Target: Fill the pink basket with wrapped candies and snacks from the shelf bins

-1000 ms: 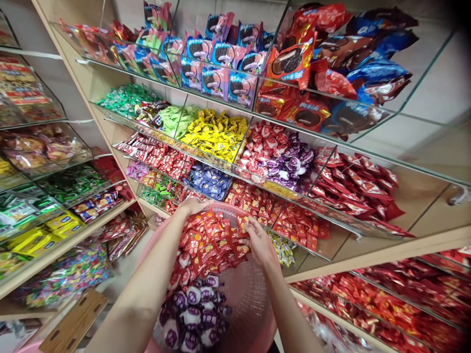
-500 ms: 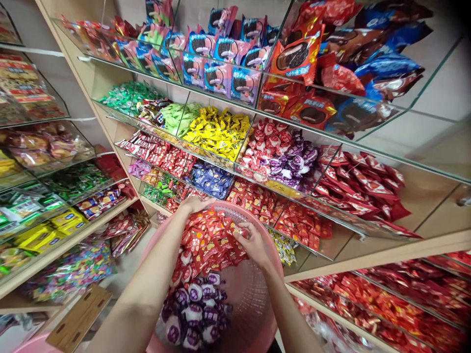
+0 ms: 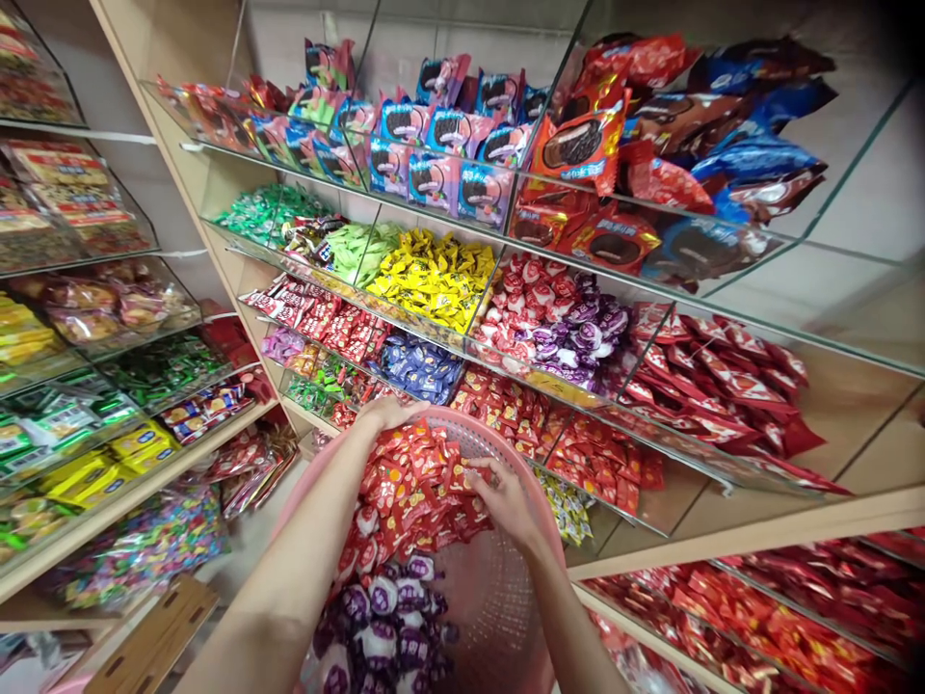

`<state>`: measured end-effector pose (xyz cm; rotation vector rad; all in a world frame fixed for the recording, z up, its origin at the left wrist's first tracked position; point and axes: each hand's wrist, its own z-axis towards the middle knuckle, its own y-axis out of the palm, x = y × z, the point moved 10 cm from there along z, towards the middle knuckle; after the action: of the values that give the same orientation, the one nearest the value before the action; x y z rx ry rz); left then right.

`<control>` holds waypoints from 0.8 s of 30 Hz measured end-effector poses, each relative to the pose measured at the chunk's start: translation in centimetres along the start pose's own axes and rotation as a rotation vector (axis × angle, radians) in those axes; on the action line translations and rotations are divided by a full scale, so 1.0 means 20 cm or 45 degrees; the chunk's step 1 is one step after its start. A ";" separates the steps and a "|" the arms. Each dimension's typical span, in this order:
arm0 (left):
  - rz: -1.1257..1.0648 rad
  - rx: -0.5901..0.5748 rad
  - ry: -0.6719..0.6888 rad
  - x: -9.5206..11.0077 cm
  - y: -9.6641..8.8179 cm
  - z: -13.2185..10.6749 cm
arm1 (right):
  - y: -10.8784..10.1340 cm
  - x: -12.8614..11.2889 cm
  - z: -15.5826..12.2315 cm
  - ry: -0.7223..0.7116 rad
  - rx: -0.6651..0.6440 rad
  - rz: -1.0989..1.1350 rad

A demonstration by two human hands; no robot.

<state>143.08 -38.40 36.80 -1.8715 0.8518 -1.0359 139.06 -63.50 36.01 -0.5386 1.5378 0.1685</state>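
A round pink plastic basket (image 3: 506, 617) stands in front of me. Inside it, red candy packets (image 3: 415, 492) are heaped at the far side, with purple-and-white wrapped candies (image 3: 383, 631) nearer to me. My left hand (image 3: 390, 414) is closed over the basket's far-left rim; its fingertips are partly hidden. Over the right edge of the red heap, my right hand (image 3: 502, 496) has its thumb and fingers bent around a red candy packet (image 3: 460, 474), pinching it.
Glass-fronted shelves (image 3: 405, 308) rise ahead, filled with yellow candies (image 3: 437, 280), blue candies (image 3: 419, 366) and cookie packs (image 3: 578, 149). Beyond the basket sits a bin of red packets (image 3: 506, 405). More stocked shelves (image 3: 93, 463) stand left; a brown wooden board (image 3: 155, 636) lies low left.
The view has tilted up slightly, so the shelves and basket appear lower. Both hands keep nearly the same places at the basket, the right still at the red packets.
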 end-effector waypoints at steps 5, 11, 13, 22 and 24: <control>0.030 -0.011 -0.012 0.00 0.00 0.00 | 0.04 0.00 0.00 -0.020 -0.019 0.053; 0.051 -0.029 -0.021 0.00 0.01 0.00 | 0.11 -0.01 0.02 -0.078 -0.043 -0.072; 0.046 -0.028 -0.020 -0.01 0.01 0.00 | 0.11 0.00 0.01 -0.088 0.010 -0.128; 0.006 0.003 -0.025 -0.03 0.03 0.03 | -0.10 -0.18 0.05 -0.197 0.268 -0.471; -0.008 0.002 -0.011 -0.03 0.03 0.03 | -0.21 -0.24 0.13 -0.197 0.379 -0.573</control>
<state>143.28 -37.99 35.83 -1.8772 0.8407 -1.0309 143.01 -65.02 41.55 -0.6028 1.2284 -0.3523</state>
